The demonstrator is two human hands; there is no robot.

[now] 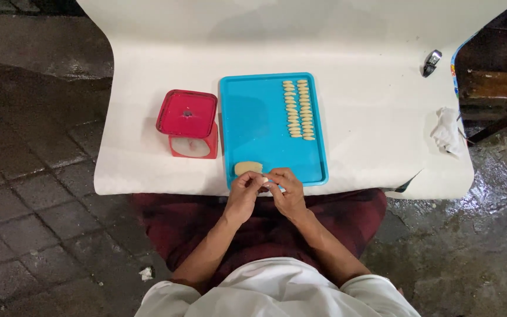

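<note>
White shirt (277, 290) fills the bottom of the view, with dark red cloth (265, 226) over the lap just past it. Two bare arms reach out from there and meet at the near edge of the tabletop (377, 111).

Between the fingertips sits a small dough bit (264, 180). Both hands pinch it. The left hand (245, 191) curls around it from one side and the right hand (287, 189) closes on it from the other, fingers bent in tight and touching each other.

Just past the left hand lies a dough lump (247, 168), pale and flat, in the near corner of a blue tray (253, 123). The hands hang over the tray's near rim. Farther out, beyond the right hand, two neat rows of little dough pieces (298, 109) run up the far part of the tray.

Beside the tray, out past the left hand, stands a red scale (188, 122) with a square top. It is just next to the tray.

Well off past the right hand, a crumpled white cloth (446, 130) lies near the tabletop edge. Farther back in that corner sits a small silver clip (432, 61).

Wet dark paving stones (30, 194) spread under it all.
</note>
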